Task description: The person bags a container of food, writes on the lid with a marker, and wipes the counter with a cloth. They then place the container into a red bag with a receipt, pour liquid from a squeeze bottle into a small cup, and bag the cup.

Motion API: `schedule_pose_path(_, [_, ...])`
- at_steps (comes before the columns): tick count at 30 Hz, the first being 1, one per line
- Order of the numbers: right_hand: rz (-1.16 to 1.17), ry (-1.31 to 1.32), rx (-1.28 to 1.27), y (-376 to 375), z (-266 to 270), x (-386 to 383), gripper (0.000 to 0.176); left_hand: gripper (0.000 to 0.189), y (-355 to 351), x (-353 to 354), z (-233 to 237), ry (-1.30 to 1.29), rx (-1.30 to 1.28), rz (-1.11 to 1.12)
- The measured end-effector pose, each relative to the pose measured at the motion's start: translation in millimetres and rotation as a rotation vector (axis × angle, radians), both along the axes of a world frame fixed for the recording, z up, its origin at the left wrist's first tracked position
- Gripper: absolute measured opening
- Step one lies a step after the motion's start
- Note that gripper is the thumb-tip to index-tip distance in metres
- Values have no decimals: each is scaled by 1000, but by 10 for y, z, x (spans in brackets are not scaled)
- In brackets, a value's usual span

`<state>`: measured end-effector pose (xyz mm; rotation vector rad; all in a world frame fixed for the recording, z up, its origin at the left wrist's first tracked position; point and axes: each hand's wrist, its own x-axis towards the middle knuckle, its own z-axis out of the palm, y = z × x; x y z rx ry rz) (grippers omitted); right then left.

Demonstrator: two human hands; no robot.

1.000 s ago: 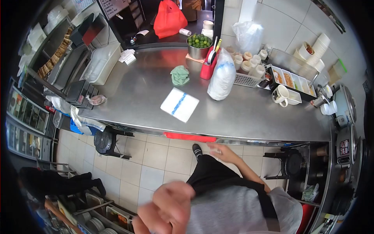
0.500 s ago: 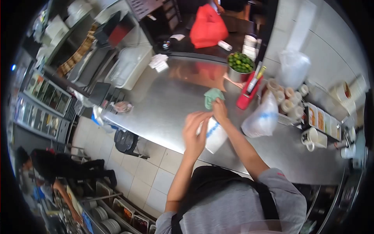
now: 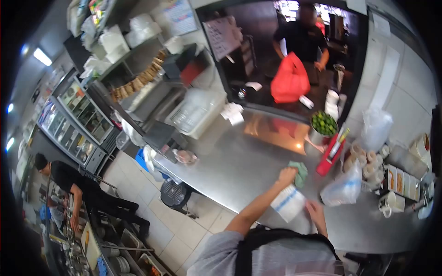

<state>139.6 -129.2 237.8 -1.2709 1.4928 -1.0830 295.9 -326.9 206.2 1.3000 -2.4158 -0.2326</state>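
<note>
My left hand point(image 3: 288, 175) is closed on a crumpled green cloth point(image 3: 300, 175) above the steel counter point(image 3: 221, 161). Just below it is a white packet point(image 3: 288, 204) with a blue printed band, near the counter's front edge. My right hand point(image 3: 316, 214) is beside the packet's right edge, its fingers loosely spread; whether they touch the packet is unclear.
A red holder point(image 3: 329, 158), a pot of green limes point(image 3: 323, 123) and a plastic bag point(image 3: 343, 186) stand right. A red bag point(image 3: 290, 80) and a person point(image 3: 301, 39) are beyond the hatch. Another person point(image 3: 85, 191) works at left.
My left hand has moved from the packet to the green cloth. My right hand has left the cloth and come back beside the packet. The view has shifted, and a person now shows beyond the hatch.
</note>
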Motion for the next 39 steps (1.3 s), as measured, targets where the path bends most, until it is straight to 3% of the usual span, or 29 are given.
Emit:
schedule_pose_path(2, [-55, 31, 136, 338, -143, -236, 23, 17, 179, 97, 315, 131, -42, 23])
schedule_pose_path(3, [-185, -217, 108, 484, -254, -298, 20, 21, 344, 150, 538, 236, -106, 20])
schedule_pose_path(4, [-293, -223, 53, 597, -391, -443, 14, 27, 475, 205, 667, 255, -122, -62])
schedule_pose_path(5, [-481, -295, 30, 663, -588, -575, 29, 33, 559, 259, 701, 273, -135, -145])
schedule_pose_path(6, [-516, -169, 65, 749, -647, -760, 63, 37, 551, 277, 565, 240, -100, -396])
schedule_pose_path(7, [-545, -65, -89, 751, -558, -781, 75, 41, 546, 282, 440, 203, -57, -646])
schedule_pose_path(8, [-573, 40, -241, 696, -360, -745, 87, 42, 582, 297, 400, 180, -62, -687])
schedule_pose_path(11, [-598, 117, -337, 493, 193, -636, 100, 46, 672, 271, 345, 117, -3, -738])
schedule_pose_path(13, [-504, 107, -395, 330, 135, -735, 96, 51, 553, 232, 288, 54, 137, -689])
schedule_pose_path(15, [-425, 150, -263, 234, 88, -777, 84, 59, 477, 198, 300, -136, 129, -608])
schedule_pose_path(16, [-462, 110, -155, 182, 46, -779, 70, 54, 433, 225, 244, -106, 101, -609])
schedule_pose_path(17, [-476, 50, -225, 111, -103, -813, 59, 47, 457, 220, 377, -221, 171, -572])
schedule_pose_path(20, [-579, 74, -335, -10, -310, -750, 81, 46, 528, 320, 255, -212, 180, -418])
schedule_pose_path(23, [-776, 67, -427, -75, 166, -198, 94, 53, 635, 451, 304, -1, 172, -394])
schedule_pose_path(25, [-927, 395, -369, -82, 189, -52, 96, 54, 691, 495, 419, 115, 114, -474])
schedule_pose_path(28, [-836, 438, -344, 4, 212, -72, 98, 38, 779, 688, 591, 51, 122, -617])
schedule_pose_path(31, [-908, 221, -311, 179, 23, -85, 81, 20, 717, 729, 380, 103, 246, -606])
schedule_pose_path(32, [-831, 136, -217, 298, -72, -94, 70, 9, 726, 685, 484, 165, 185, -570])
schedule_pose_path(35, [-538, -79, 25, 498, -70, -155, 40, 6, 554, 514, 521, 637, 212, -441])
schedule_pose_path(37, [-285, -183, 163, 653, 110, -83, 22, 10, 354, 510, 490, 802, 460, -263])
schedule_pose_path(39, [-155, -139, 98, 574, 393, 29, 29, 16, 326, 521, 762, 950, 712, -155])
